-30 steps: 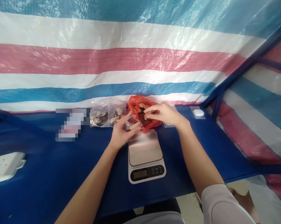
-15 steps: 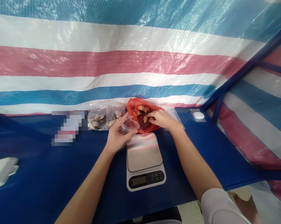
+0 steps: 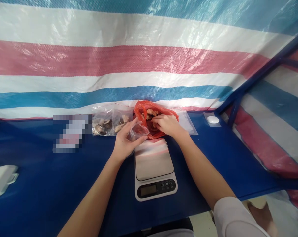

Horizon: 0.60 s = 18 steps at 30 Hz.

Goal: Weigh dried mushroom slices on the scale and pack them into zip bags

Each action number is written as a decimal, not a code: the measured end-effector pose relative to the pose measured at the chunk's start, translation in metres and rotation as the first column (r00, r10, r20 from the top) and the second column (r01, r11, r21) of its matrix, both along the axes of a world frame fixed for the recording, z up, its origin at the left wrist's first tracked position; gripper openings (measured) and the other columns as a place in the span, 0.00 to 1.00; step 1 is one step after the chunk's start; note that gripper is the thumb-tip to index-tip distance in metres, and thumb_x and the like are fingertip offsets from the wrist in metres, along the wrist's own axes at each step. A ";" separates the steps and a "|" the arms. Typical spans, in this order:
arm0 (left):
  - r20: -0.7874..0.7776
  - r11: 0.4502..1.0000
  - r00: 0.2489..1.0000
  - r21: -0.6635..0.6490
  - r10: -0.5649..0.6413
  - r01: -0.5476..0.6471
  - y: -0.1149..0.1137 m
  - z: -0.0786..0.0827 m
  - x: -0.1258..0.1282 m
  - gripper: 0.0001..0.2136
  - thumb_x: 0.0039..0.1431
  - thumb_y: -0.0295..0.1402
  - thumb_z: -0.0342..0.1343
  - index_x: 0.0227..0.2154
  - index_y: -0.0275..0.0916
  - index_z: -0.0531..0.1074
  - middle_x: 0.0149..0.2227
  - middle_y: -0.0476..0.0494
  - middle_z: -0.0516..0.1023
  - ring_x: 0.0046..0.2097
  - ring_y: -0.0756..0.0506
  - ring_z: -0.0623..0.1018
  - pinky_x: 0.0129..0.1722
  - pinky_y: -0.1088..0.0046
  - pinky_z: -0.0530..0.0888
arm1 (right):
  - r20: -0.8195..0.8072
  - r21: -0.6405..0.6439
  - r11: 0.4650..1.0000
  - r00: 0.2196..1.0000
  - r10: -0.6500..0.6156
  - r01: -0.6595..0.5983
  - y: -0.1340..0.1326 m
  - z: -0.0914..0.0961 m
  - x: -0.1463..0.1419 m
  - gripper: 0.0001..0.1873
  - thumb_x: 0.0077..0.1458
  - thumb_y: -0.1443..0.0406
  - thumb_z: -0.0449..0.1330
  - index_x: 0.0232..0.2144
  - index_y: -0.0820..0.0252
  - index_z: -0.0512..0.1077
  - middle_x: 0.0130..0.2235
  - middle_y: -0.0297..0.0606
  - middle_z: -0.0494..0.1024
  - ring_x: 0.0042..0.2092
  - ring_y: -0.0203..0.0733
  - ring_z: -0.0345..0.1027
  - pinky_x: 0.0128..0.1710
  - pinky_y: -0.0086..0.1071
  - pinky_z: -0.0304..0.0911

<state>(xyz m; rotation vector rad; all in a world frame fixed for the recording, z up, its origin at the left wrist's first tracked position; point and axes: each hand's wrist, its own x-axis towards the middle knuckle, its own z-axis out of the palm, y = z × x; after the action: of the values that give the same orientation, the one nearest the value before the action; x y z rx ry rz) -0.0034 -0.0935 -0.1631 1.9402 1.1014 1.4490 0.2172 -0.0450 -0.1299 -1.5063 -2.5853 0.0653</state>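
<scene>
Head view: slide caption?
Left hand holds a clear bag open; right hand reaches into a red bag of dried mushrooms beyond a digital scale.

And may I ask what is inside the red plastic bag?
Inside the red plastic bag, dried-looking mushroom pieces show; the right hand and the bag's sides hide anything deeper.

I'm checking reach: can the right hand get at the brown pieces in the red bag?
Likely yes: the red bag gapes open, and the right hand is in its mouth, close to the brown pieces.
</scene>
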 end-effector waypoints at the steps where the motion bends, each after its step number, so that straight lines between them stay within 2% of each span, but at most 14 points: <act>1: 0.000 1.000 1.000 0.003 -0.004 0.004 0.000 0.000 0.000 0.32 0.51 0.48 0.70 0.59 0.43 0.74 0.53 0.38 0.81 0.53 0.38 0.81 0.57 0.57 0.76 | 0.004 0.001 1.000 1.000 -0.007 0.007 0.000 0.000 0.000 0.18 0.63 0.69 0.54 0.48 0.52 0.81 0.52 0.40 0.83 0.53 0.47 0.74 0.39 0.34 0.64; 7: 0.006 1.000 1.000 0.013 -0.022 0.021 0.000 -0.002 0.001 0.32 0.52 0.47 0.70 0.59 0.43 0.74 0.54 0.38 0.80 0.54 0.39 0.80 0.58 0.58 0.75 | 0.008 -0.054 0.998 1.000 -0.018 0.019 -0.001 -0.001 -0.002 0.19 0.62 0.70 0.54 0.46 0.53 0.82 0.50 0.42 0.84 0.51 0.48 0.75 0.37 0.34 0.61; 12: 0.010 1.000 1.000 -0.003 -0.025 0.025 0.000 -0.003 0.001 0.32 0.53 0.47 0.69 0.59 0.42 0.73 0.55 0.38 0.80 0.55 0.39 0.79 0.59 0.59 0.74 | 0.021 -0.109 0.994 1.000 -0.006 0.008 -0.001 0.002 -0.003 0.17 0.63 0.71 0.54 0.42 0.55 0.83 0.47 0.43 0.84 0.50 0.47 0.75 0.40 0.33 0.61; 18: 0.025 1.000 1.000 -0.005 -0.019 0.019 0.000 -0.004 0.000 0.32 0.51 0.46 0.71 0.59 0.42 0.74 0.54 0.38 0.81 0.54 0.39 0.80 0.59 0.58 0.74 | 0.004 -0.091 0.996 1.000 -0.013 0.014 0.001 0.001 0.001 0.14 0.64 0.65 0.58 0.47 0.52 0.82 0.50 0.41 0.82 0.51 0.49 0.75 0.44 0.34 0.64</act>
<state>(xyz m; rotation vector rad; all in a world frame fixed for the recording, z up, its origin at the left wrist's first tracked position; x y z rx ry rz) -0.0031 -0.0933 -0.1671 1.9186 1.0718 1.4557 0.2183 -0.0445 -0.1290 -1.5551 -2.6075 0.1815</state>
